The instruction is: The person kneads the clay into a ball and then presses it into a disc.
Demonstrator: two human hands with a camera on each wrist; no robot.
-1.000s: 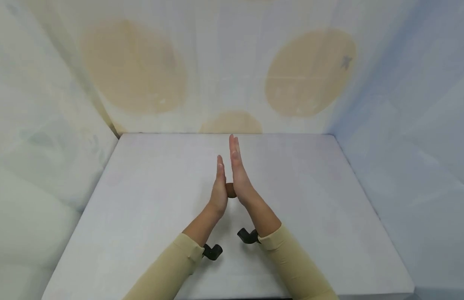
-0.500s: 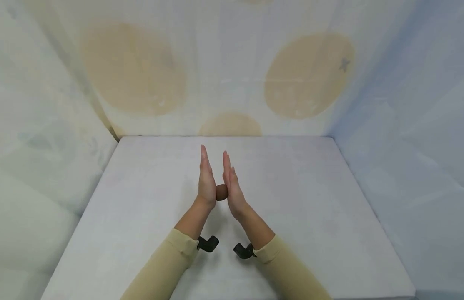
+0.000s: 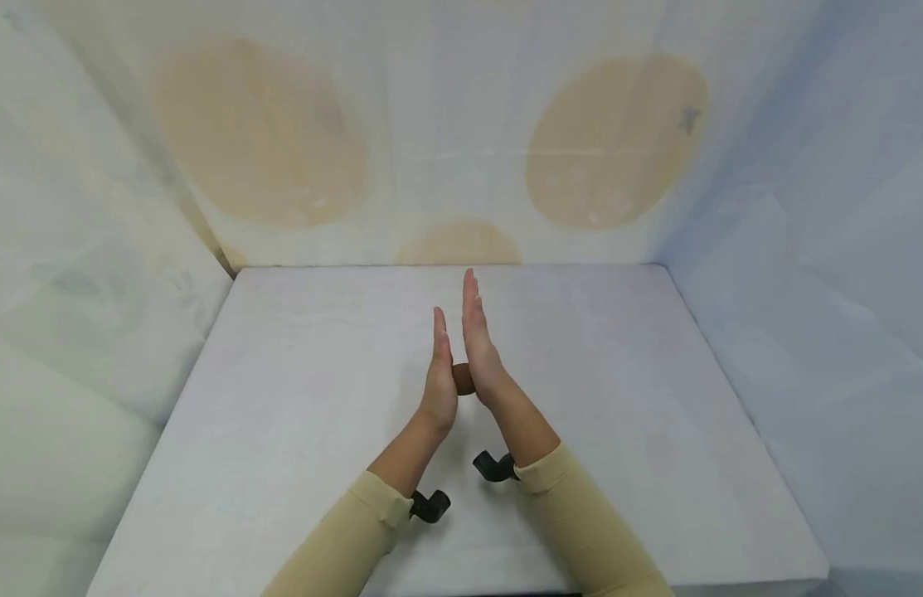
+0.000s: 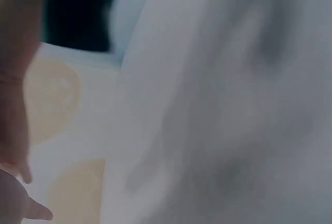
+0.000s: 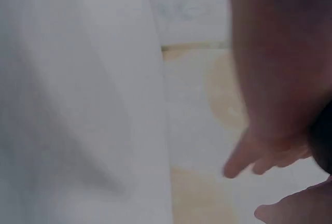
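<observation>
I press a brown ball (image 3: 462, 379) between flat left hand (image 3: 439, 373) and right hand (image 3: 479, 352), fingers straight so it can roll.

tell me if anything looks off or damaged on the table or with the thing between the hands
Nothing stands out. The small brown ball sits pressed between the flat left hand and right hand above the table.

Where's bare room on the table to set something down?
Bare table left of the left hand, toward the left wall; also right of the right hand, toward the right wall, and beyond the fingertips to the back wall. Crowded only mid-table, where both palms press a brown ball.
</observation>
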